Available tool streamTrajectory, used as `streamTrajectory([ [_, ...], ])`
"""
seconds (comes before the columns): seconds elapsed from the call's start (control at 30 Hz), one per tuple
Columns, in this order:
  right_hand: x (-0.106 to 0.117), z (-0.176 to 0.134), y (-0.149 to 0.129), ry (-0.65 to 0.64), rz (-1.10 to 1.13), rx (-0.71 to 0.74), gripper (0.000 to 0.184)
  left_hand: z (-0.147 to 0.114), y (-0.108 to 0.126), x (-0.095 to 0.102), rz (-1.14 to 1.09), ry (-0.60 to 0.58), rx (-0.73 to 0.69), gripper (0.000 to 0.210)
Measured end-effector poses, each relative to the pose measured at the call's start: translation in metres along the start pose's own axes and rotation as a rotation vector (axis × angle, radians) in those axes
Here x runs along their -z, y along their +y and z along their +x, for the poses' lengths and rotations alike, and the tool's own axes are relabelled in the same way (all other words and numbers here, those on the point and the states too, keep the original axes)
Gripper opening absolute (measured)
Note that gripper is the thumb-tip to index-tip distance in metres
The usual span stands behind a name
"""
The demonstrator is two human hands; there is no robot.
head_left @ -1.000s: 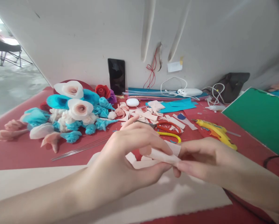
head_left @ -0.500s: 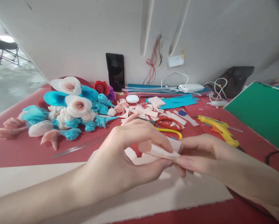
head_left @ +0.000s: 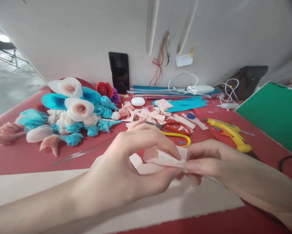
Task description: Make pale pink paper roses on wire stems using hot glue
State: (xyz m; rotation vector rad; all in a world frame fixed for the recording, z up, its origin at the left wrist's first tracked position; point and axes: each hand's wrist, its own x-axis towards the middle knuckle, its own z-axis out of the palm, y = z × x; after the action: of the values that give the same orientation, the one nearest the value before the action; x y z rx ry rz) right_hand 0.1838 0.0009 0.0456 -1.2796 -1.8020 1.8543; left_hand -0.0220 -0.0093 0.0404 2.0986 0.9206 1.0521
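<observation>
Between my two hands is a pale pink paper flower (head_left: 164, 157), its thin paper rolled and gathered to a narrow base. My left hand (head_left: 133, 159) pinches the paper between thumb and fingers, with the index finger curved over the top. My right hand (head_left: 209, 162) closes on the gathered base, thumb in front. A thin wire sticks out below my right thumb. Beneath both hands lies a large sheet of pale pink paper (head_left: 185, 204). Cut pink pieces of paper (head_left: 136, 160) show partly behind my left hand.
Finished paper flowers (head_left: 79, 110) in white, blue and pink pile up at the left, near thin metal wires (head_left: 79, 152). Scissors (head_left: 176, 126) lie behind my hands among paper scraps (head_left: 155, 114). A yellow glue gun (head_left: 230, 131) and a green board (head_left: 270, 113) are at the right. A phone (head_left: 119, 72) leans upright.
The rolled pink paper has turned slightly and its open end looks wider. A thin wire now shows below my right hand. Both hands keep their hold; the view has shifted a little.
</observation>
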Motion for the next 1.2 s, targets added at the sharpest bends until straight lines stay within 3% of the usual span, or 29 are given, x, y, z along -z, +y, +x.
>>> streamTrajectory([
  [0.1, 0.000, 0.000, 0.002, 0.011, -0.006, 0.036, 0.018, -0.003, 0.000, -0.002, -0.047, 0.033, 0.015, 0.020],
  [0.23, -0.002, -0.001, 0.001, 0.093, 0.007, 0.089, 0.021, -0.006, -0.003, -0.005, -0.227, 0.125, 0.163, 0.066],
  [0.27, -0.003, -0.001, 0.000, 0.108, 0.007, 0.096, 0.023, -0.006, -0.004, -0.006, -0.278, 0.125, 0.201, 0.069],
  [0.4, -0.009, -0.001, -0.005, 0.156, 0.002, 0.186, 0.025, -0.005, -0.005, -0.008, -0.457, -0.069, 0.293, 0.019],
  [0.47, -0.012, 0.000, -0.007, 0.162, 0.006, 0.224, 0.025, -0.005, -0.005, -0.008, -0.543, -0.148, 0.305, 0.007],
  [0.97, -0.019, 0.001, -0.005, 0.052, 0.129, 0.245, 0.031, -0.001, -0.001, -0.009, -0.893, -0.205, 0.273, 0.014],
  [1.2, -0.018, 0.001, -0.001, 0.064, 0.062, 0.239, 0.030, -0.004, -0.004, -0.014, -0.946, -0.108, 0.309, 0.011],
])
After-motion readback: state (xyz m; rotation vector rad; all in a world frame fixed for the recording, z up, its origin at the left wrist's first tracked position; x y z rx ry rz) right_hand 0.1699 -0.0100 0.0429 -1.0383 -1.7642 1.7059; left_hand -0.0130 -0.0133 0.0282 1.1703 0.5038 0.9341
